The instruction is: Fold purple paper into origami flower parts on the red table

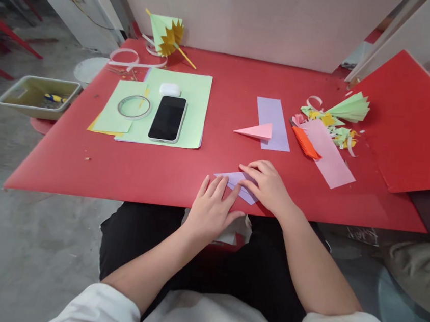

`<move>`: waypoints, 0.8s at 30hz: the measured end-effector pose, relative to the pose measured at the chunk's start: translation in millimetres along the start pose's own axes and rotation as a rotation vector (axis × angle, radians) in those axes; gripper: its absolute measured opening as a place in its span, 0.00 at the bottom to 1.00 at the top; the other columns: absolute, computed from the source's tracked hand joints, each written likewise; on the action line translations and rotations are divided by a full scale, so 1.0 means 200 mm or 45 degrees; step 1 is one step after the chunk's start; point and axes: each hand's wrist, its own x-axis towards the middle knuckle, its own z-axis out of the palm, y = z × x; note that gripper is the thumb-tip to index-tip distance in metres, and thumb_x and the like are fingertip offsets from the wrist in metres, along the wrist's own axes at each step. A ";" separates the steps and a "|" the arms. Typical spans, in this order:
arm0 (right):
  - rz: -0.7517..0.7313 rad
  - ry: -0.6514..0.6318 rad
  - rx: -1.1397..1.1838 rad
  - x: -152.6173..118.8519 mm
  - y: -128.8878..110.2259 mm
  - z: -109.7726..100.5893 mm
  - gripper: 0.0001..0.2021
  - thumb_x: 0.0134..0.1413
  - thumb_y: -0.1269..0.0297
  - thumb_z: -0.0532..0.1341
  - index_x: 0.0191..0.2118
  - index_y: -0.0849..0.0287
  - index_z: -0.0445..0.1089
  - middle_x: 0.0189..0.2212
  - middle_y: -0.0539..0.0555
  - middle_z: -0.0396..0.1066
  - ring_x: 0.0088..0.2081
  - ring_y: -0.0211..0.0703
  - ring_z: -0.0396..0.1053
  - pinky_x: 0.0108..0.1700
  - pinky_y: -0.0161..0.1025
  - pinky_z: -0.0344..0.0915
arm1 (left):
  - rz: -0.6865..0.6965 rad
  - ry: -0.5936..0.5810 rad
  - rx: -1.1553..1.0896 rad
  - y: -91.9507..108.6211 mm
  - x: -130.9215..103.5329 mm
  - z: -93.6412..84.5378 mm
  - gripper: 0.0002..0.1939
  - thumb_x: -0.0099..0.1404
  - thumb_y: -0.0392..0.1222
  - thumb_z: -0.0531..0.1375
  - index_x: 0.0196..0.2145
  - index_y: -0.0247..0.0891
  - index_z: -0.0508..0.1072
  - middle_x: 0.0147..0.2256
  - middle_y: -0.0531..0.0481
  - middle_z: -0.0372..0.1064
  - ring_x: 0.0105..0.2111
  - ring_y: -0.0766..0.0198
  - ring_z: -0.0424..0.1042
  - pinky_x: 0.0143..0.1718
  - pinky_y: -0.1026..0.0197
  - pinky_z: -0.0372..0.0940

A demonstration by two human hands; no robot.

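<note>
A folded purple sheet of paper (248, 196) lies at the table's near edge, its tip pointing left. My left hand (212, 207) rests palm down on its left part, fingers spread. From the right, my right hand (269, 186) reaches over the same paper; its fingers are stretched out, with a gap between them, and the fingertips touch the paper. Some of the folds are hidden under both hands. Just beyond sits a pink folded paper cone (258, 131), partly over a flat purple paper strip (277, 116).
To the right are an orange utility knife (306, 142), a pink strip (335, 163), paper scraps and a red board (414, 125). At left, green sheets (195, 110) carry a phone (168, 119), a tape roll (119, 106) and a white case (170, 89). A paper umbrella (159, 29) stands behind.
</note>
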 end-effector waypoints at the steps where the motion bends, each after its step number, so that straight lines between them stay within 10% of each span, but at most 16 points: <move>1: 0.000 -0.004 0.014 0.00 0.00 0.00 0.16 0.57 0.62 0.56 0.49 0.59 0.69 0.40 0.58 0.68 0.44 0.48 0.62 0.48 0.46 0.62 | -0.001 0.003 -0.005 0.00 0.00 0.00 0.30 0.64 0.59 0.47 0.57 0.39 0.61 0.54 0.35 0.61 0.55 0.46 0.60 0.56 0.42 0.51; 24: -0.082 0.079 -0.148 -0.04 -0.03 0.01 0.13 0.59 0.70 0.51 0.35 0.56 0.74 0.31 0.55 0.70 0.36 0.43 0.63 0.36 0.39 0.61 | 0.060 -0.045 -0.068 -0.07 0.02 -0.05 0.24 0.65 0.54 0.49 0.53 0.41 0.65 0.58 0.38 0.56 0.55 0.47 0.59 0.50 0.46 0.57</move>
